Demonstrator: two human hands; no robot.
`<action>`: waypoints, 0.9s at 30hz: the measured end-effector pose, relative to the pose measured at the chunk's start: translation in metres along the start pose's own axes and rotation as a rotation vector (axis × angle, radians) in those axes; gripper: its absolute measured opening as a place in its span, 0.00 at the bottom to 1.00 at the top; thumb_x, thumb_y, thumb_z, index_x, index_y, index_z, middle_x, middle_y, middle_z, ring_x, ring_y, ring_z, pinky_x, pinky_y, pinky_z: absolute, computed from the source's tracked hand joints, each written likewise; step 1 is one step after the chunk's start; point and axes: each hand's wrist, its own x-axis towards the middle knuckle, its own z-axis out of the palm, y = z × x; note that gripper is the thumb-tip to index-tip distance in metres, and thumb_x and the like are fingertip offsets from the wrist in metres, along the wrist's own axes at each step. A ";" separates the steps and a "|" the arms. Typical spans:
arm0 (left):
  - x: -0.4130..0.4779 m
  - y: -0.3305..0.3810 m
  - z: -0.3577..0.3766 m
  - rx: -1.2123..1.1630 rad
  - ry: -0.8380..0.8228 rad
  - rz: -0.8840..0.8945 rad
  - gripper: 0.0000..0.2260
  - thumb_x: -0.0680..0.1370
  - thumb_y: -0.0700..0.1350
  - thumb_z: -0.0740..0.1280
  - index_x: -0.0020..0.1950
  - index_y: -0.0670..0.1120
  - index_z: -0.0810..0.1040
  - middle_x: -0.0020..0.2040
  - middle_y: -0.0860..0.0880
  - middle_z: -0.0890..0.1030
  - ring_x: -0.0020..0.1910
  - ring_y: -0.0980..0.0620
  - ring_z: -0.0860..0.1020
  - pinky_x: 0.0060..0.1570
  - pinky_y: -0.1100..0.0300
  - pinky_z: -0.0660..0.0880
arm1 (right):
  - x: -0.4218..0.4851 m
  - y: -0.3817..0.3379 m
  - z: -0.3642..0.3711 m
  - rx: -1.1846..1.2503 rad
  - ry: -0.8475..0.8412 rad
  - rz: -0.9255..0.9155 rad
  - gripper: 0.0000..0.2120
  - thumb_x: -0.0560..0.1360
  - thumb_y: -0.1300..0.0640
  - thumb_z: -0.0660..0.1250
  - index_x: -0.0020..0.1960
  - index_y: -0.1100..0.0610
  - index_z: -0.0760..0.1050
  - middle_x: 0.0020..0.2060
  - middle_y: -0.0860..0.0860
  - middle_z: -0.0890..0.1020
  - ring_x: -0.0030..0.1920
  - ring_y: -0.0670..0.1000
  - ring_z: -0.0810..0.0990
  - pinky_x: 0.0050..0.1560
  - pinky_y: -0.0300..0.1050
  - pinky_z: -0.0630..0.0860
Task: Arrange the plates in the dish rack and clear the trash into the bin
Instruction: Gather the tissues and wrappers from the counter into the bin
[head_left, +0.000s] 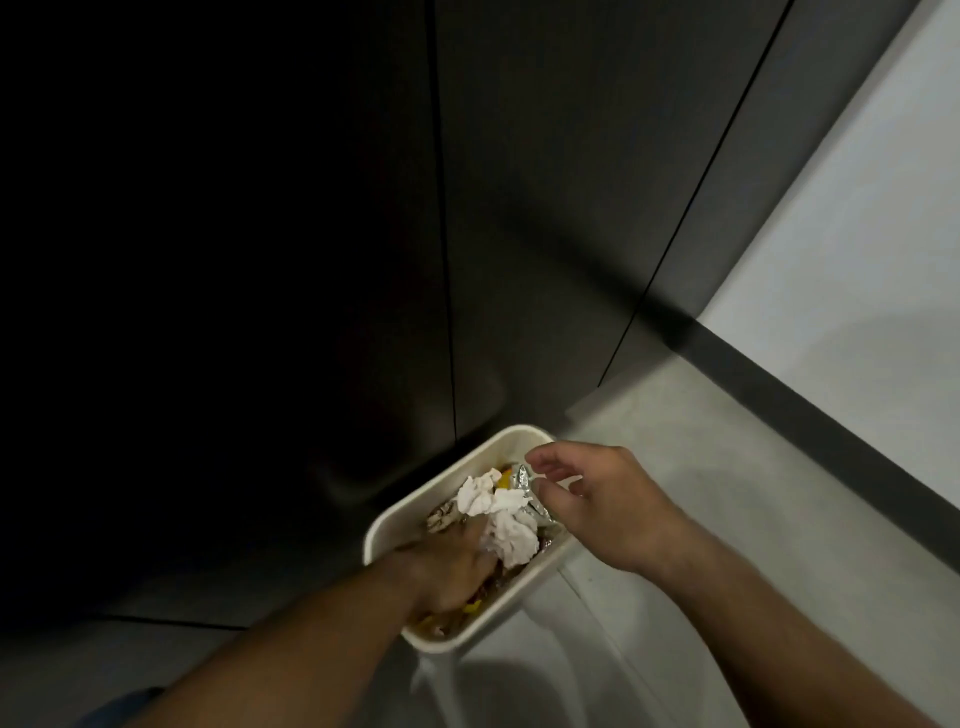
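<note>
A white rectangular bin (385, 530) stands on the floor, filled near its rim with trash. On top lie crumpled white tissue (501, 514), a piece of silver foil (522, 480) and yellow scraps. My left hand (447, 569) reaches down into the bin and presses on the trash, its fingertips hidden under the tissue. My right hand (597, 499) hovers over the bin's right rim, thumb and fingers spread apart just beside the foil, with nothing held in it. No plates or dish rack are in view.
Dark cabinet doors (545, 208) rise right behind the bin. A grey floor (675, 441) stretches to the right, up to a dark baseboard (831, 410) and a white wall (857, 234). The left side lies in deep shadow.
</note>
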 end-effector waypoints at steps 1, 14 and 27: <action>-0.009 0.000 0.001 0.154 0.052 0.026 0.29 0.79 0.63 0.49 0.77 0.57 0.45 0.80 0.49 0.51 0.75 0.43 0.60 0.69 0.45 0.63 | 0.002 -0.002 0.000 0.001 0.008 -0.008 0.12 0.78 0.53 0.68 0.61 0.47 0.80 0.52 0.43 0.82 0.53 0.40 0.79 0.56 0.42 0.78; -0.039 0.003 -0.017 0.276 0.238 0.108 0.15 0.83 0.50 0.55 0.69 0.53 0.68 0.64 0.45 0.76 0.60 0.43 0.76 0.58 0.50 0.74 | 0.004 -0.020 0.000 -0.219 -0.002 -0.008 0.15 0.79 0.47 0.63 0.64 0.47 0.77 0.56 0.42 0.80 0.54 0.43 0.76 0.52 0.38 0.72; -0.124 0.028 -0.098 -0.042 0.419 0.269 0.17 0.80 0.58 0.55 0.56 0.53 0.80 0.54 0.59 0.78 0.49 0.60 0.77 0.52 0.58 0.75 | -0.012 -0.085 -0.053 -0.245 -0.048 0.018 0.15 0.81 0.47 0.60 0.64 0.48 0.76 0.57 0.46 0.79 0.53 0.46 0.75 0.52 0.42 0.73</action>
